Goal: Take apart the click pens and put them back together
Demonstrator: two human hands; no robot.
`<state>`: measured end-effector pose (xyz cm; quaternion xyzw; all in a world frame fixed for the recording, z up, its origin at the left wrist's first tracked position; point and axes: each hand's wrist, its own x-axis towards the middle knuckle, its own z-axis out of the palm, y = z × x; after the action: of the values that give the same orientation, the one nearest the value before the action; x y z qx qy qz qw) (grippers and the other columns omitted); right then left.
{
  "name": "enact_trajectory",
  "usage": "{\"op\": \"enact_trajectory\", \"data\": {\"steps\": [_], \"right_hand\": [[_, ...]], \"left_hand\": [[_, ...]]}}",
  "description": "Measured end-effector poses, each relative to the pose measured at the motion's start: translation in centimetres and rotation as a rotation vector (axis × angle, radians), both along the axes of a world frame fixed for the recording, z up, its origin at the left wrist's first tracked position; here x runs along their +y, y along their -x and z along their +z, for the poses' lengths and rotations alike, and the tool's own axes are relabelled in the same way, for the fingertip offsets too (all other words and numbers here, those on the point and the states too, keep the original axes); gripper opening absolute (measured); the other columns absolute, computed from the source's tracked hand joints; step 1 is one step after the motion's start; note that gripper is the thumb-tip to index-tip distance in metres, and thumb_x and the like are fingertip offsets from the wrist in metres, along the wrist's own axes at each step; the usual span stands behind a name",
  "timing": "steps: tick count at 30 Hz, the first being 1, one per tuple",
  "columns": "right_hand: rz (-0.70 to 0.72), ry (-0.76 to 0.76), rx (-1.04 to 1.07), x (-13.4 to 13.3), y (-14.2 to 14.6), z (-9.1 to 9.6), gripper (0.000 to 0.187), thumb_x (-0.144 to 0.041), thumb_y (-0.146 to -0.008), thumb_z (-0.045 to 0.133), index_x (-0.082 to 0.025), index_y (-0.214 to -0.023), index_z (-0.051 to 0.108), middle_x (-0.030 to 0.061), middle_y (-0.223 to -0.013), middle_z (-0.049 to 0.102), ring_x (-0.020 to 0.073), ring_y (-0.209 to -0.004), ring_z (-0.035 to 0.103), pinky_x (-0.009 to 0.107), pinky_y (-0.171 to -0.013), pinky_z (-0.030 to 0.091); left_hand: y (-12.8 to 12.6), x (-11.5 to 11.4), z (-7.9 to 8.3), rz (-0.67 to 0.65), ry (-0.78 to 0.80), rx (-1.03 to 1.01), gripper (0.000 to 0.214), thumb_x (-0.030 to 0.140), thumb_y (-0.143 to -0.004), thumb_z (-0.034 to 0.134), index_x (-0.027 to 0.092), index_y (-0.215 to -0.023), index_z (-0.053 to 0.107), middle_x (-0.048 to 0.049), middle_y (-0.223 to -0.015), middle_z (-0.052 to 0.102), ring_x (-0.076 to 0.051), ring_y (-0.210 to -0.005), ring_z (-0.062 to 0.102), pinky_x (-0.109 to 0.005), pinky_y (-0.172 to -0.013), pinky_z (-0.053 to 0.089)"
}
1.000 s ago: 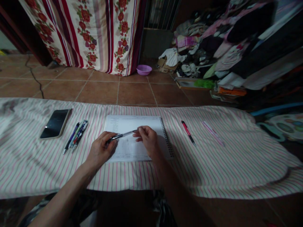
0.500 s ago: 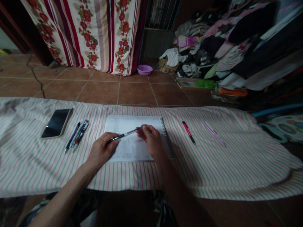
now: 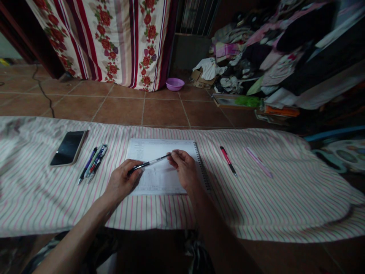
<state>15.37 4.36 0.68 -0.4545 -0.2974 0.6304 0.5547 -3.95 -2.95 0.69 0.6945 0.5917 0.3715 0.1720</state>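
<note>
Hands (image 3: 184, 167) held apart over the notebook (image 3: 162, 179) pinch opposite ends of a slanting pen (image 3: 147, 163).

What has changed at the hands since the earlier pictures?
The right hand has moved slightly right, away from the left hand, widening the gap that the pen spans. No grasp or release is visible. The left hand, notebook and phone stayed put.
</note>
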Motion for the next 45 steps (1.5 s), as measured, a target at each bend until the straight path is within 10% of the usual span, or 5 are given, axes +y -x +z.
{"op": "enact_trajectory", "data": {"steps": [45], "right_hand": [[-0.093,-0.029,-0.048,0.9,-2.6,0.2,0.027,-0.030,-0.056,0.077,-0.017,-0.074,0.061,-0.0004,-0.071,0.068,0.0084,-0.060,0.062,0.018,-0.055,0.049]], "left_hand": [[1.6,0.2,-1.1,0.072,-0.133,0.258,0.021,0.022,-0.085,0.045,0.018,-0.097,0.062,-0.0065,-0.089,0.064,-0.022,-0.091,0.052,-0.038,-0.080,0.046]]}}
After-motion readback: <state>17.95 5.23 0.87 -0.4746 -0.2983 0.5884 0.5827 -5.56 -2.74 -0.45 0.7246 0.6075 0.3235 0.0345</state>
